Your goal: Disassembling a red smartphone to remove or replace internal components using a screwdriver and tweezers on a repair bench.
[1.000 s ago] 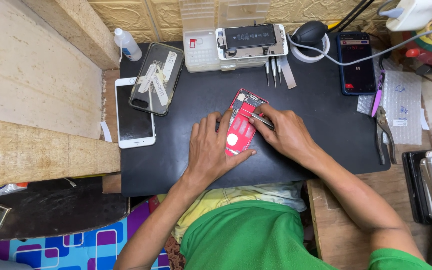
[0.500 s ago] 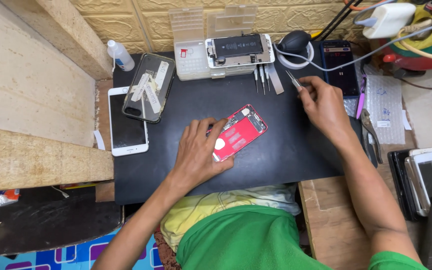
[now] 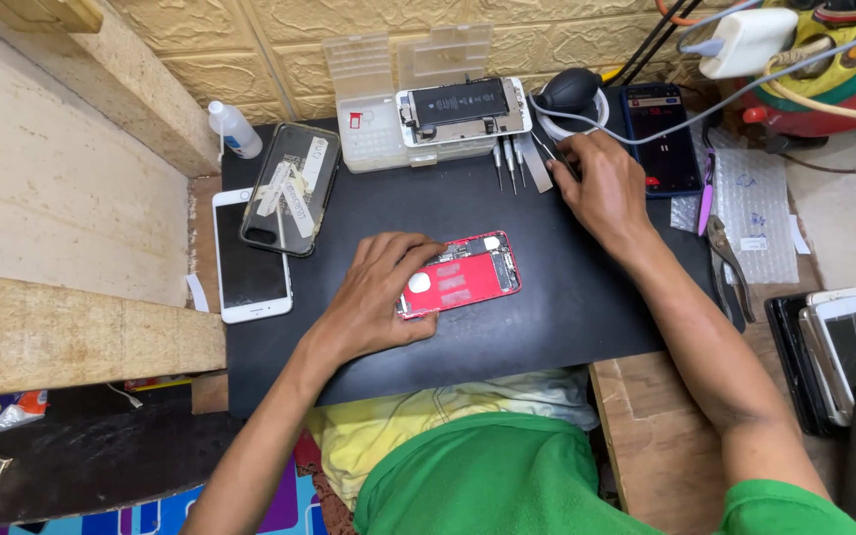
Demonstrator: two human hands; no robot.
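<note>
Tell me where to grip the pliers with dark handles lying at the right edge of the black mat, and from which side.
Grip the pliers with dark handles around both handles, coming straight down from above. They lie flat, jaws pointing to the wall and handles trailing toward the person, so the handles are the longer, wider part. Bubble wrap lies to their right and the right hand is to their left, so a sideways approach looks crowded.

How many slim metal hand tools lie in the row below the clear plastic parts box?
4: two thin screwdrivers, a flat metal spatula, and tweezers by the right hand; more may be hidden under it.

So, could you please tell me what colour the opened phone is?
Red, seen best in the head view: the opened phone.
</note>
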